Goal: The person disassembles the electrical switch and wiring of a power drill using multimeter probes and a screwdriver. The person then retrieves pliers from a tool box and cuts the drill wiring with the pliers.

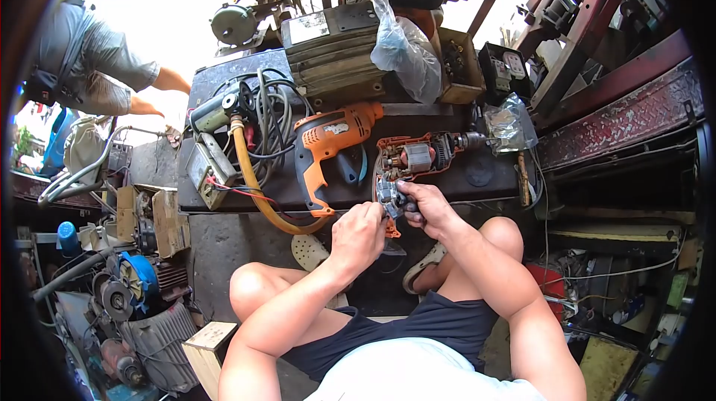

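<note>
An opened power drill [418, 156] lies on the dark workbench [477, 185], its motor, gears and chuck exposed in an orange half-shell. At its handle sits a grey and black trigger switch [388, 194]. My right hand [427, 209] pinches this switch between thumb and fingers from the right. From the left, my left hand [359, 235] is closed at the lower end of the handle; its fingertips are partly hidden, so what they grip is unclear. The other orange housing half [333, 136] rests to the left, beside a dark curved piece [350, 168].
An angle grinder [224, 110] with a coiled cable lies on the bench's left. A wooden-sided case [332, 58], a plastic bag [410, 51] and a parts box [459, 65] stand behind. Another person [97, 58] is at far left. Motors [138, 278] crowd the left floor.
</note>
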Demonstrator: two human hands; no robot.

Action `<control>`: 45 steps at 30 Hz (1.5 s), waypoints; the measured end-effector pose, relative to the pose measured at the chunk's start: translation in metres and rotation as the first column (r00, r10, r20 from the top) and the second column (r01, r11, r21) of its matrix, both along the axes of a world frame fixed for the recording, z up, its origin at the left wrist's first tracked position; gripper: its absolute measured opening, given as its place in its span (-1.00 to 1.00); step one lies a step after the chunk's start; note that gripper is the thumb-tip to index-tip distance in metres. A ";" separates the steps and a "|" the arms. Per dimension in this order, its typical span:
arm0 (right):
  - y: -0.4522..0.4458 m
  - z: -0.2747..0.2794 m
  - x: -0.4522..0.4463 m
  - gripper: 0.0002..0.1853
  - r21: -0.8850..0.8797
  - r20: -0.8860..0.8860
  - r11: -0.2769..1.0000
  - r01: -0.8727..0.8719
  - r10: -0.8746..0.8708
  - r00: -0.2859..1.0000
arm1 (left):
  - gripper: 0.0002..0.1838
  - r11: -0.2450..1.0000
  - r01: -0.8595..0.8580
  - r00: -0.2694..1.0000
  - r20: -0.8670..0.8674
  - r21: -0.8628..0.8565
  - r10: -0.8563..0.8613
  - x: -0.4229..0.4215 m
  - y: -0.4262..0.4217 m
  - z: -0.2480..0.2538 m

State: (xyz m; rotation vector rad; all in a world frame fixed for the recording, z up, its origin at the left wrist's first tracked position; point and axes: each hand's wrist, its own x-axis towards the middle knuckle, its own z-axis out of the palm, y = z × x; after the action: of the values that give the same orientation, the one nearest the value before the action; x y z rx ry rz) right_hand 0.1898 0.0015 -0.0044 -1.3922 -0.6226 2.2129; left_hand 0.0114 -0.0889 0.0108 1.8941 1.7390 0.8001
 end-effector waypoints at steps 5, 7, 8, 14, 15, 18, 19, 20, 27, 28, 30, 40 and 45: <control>0.000 0.000 -0.002 -0.74 0.015 0.005 1.000 -0.004 0.004 1.000 | -0.81 0.992 -0.039 0.999 0.026 -0.124 0.042 -0.007 0.002 0.009; -0.001 0.003 -0.005 -0.77 0.038 0.022 0.999 -0.012 0.011 1.000 | -0.80 0.989 -0.065 0.997 0.039 -0.132 0.070 -0.012 0.006 0.020; -0.002 0.004 -0.006 -0.77 0.077 0.053 0.997 -0.019 0.015 0.998 | -0.79 0.987 -0.078 0.995 0.046 -0.138 0.085 -0.014 0.008 0.024; -0.009 0.004 -0.011 -0.73 0.317 0.196 0.947 -0.058 -0.005 0.981 | -0.57 0.991 -0.067 0.959 0.267 -0.112 0.095 -0.018 0.018 0.007; -0.010 0.002 -0.012 -0.72 0.366 0.206 0.928 -0.061 -0.017 0.978 | -0.54 0.996 -0.047 0.967 0.248 -0.074 0.064 -0.018 0.020 0.006; -0.011 0.005 -0.013 -0.66 0.441 0.225 0.896 -0.056 -0.050 0.973 | -0.39 0.993 -0.053 0.978 0.195 -0.106 0.073 -0.015 0.023 0.010; -0.012 0.007 -0.013 -0.65 0.473 0.216 0.879 -0.058 -0.052 0.975 | -0.37 0.992 -0.055 0.981 0.177 -0.117 0.075 -0.014 0.023 0.016; -0.012 0.008 -0.012 -0.63 0.506 0.206 0.861 -0.057 -0.057 0.977 | -0.31 0.988 -0.065 0.984 0.158 -0.137 0.086 -0.012 0.024 0.022; -0.007 -0.004 -0.010 -0.44 0.680 0.280 0.718 -0.147 -0.070 0.957 | -0.39 0.986 -0.111 0.992 0.040 -0.125 0.117 -0.004 0.031 0.022; -0.007 -0.005 -0.011 -0.43 0.680 0.259 0.721 -0.133 -0.066 0.964 | -0.45 0.993 -0.108 0.994 0.001 -0.047 0.108 -0.004 0.033 0.023; -0.006 -0.004 -0.013 -0.40 0.691 0.221 0.715 -0.100 -0.078 0.972 | -0.54 0.994 -0.107 0.994 0.018 -0.026 0.107 -0.008 0.036 0.023; 0.008 -0.008 -0.019 -0.21 0.718 0.194 0.692 -0.075 -0.095 0.976 | -0.72 0.986 -0.164 0.984 0.064 -0.007 0.164 -0.019 0.044 0.012; 0.013 0.010 -0.013 -0.11 0.635 0.160 0.767 -0.092 -0.013 0.987 | -0.75 0.972 -0.191 0.957 0.194 -0.138 0.216 -0.034 0.054 0.001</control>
State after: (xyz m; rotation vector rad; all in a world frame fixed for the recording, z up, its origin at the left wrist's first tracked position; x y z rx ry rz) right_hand 0.1773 0.0148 0.0056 -1.1762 -1.3289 1.6600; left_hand -0.0227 -0.0349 0.0119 1.5129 1.8251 0.9135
